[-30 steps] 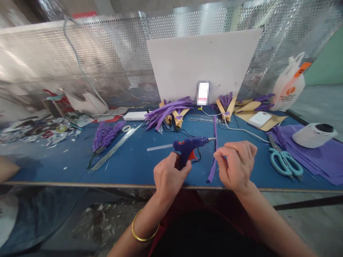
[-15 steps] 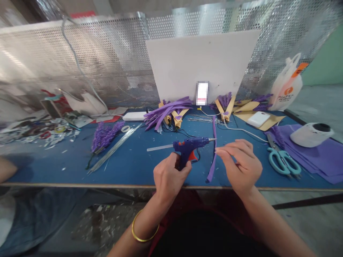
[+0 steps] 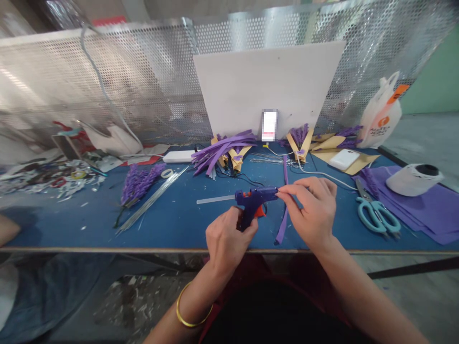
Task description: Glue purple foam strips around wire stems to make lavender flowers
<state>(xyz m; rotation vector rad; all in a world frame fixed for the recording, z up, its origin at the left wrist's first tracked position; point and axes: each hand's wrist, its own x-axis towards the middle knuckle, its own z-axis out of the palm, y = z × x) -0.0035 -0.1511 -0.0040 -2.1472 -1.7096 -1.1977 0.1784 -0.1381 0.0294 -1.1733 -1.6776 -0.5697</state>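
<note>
My left hand (image 3: 227, 239) is closed round the handle of a dark blue glue gun (image 3: 258, 196), held above the table. A clear glue stick (image 3: 215, 199) juts from its rear end, pointing left. My right hand (image 3: 311, 208) is pinched at the front of the gun; thumb and fingertips meet at the nozzle and cover it. Any small bit of glue between them cannot be made out. Beneath the right fingertips a narrow purple strip (image 3: 282, 227) lies lengthwise on the blue table (image 3: 179, 217), partly hidden by the hand.
Teal-handled scissors (image 3: 378, 215), purple sheets (image 3: 430, 210) and a white roll (image 3: 412, 180) lie at right. Purple flowers (image 3: 139, 184) and metal wires (image 3: 154, 198) are at left. Behind are purple strips (image 3: 225, 148), a phone (image 3: 269, 125) and a white board (image 3: 247, 86). Another person's arm (image 3: 7, 228) shows far left.
My right hand has moved left, from just beyond the gun's tip onto the nozzle. The glue gun has dipped slightly, still in my left hand.
</note>
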